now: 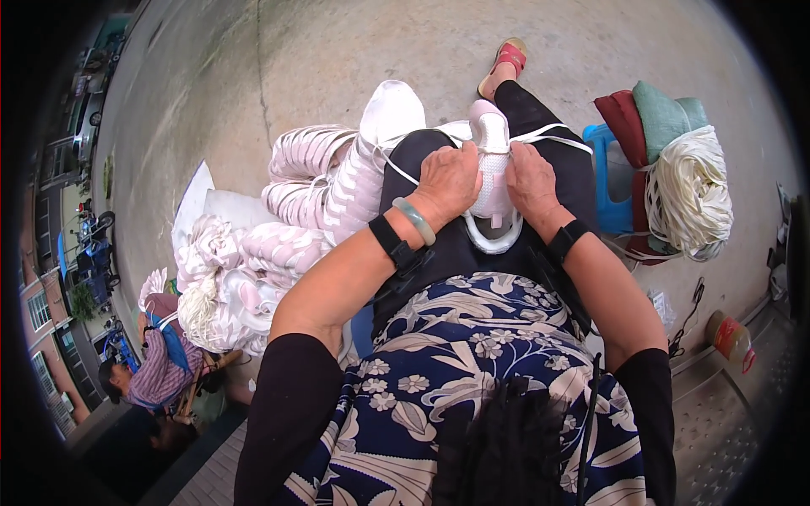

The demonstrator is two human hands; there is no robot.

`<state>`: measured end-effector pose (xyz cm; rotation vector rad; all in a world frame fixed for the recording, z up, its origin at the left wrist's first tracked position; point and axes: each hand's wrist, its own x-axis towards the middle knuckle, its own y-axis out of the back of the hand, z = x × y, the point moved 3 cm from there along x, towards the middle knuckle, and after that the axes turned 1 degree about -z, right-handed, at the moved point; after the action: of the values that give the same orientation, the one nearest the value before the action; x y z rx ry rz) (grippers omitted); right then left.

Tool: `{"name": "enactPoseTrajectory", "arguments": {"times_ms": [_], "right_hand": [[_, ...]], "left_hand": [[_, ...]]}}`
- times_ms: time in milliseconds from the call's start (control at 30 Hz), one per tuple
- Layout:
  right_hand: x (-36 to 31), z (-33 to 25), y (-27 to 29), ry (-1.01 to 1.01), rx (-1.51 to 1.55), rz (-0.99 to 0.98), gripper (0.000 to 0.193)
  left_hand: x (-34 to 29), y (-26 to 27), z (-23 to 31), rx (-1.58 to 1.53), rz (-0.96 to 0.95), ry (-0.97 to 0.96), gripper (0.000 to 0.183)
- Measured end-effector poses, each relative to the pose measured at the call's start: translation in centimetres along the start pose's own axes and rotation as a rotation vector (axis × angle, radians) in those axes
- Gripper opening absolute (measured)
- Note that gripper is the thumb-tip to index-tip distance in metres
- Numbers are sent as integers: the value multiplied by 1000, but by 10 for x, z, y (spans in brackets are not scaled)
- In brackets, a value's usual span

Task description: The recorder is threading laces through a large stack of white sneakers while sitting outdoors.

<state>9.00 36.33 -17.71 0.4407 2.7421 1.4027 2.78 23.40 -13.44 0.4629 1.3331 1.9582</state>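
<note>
A white and pale-pink shoe upper (491,196) lies across my lap, its toe end pointing away and its padded collar loop towards me. My left hand (451,181) is closed at its left edge and my right hand (531,181) at its right edge, fingers pinching a white shoelace (494,151) that crosses the upper. One loose lace end (550,131) trails right over my thigh; another runs left over my other knee. Both sets of fingertips are partly hidden.
Stacked pink-and-white shoe uppers (316,190) stand at my left, with more bundles (245,287) nearer. At right, a blue stool (609,190) bears folded red and green cloth (662,118) and a hank of white laces (692,192). A bottle (730,337) lies lower right. Another person (160,371) sits lower left.
</note>
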Motion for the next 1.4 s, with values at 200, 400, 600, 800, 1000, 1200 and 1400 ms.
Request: {"name": "enactPoseTrajectory", "arguments": {"times_ms": [200,400,600,800,1000,1200,1400], "right_hand": [[4,5,2,52,39,-3,14],[0,10,6,33,94,-33,17],[-2,-8,23,19,130,39,19],[1,-15,30,426,-4,-105,30],[6,-16,25,394,-69,-117,28],[6,-11,25,321,55,-104,33],[5,-7,24,291,106,-86,33]], "left_hand": [[7,0,4,81,53,-4,19],[10,-4,3,138,102,-22,22],[10,-3,0,72,35,43,22],[11,-1,-1,59,32,25,21],[11,-5,0,58,21,28,18],[15,-7,4,76,-46,51,17],[19,-11,6,126,-64,23,15]]}}
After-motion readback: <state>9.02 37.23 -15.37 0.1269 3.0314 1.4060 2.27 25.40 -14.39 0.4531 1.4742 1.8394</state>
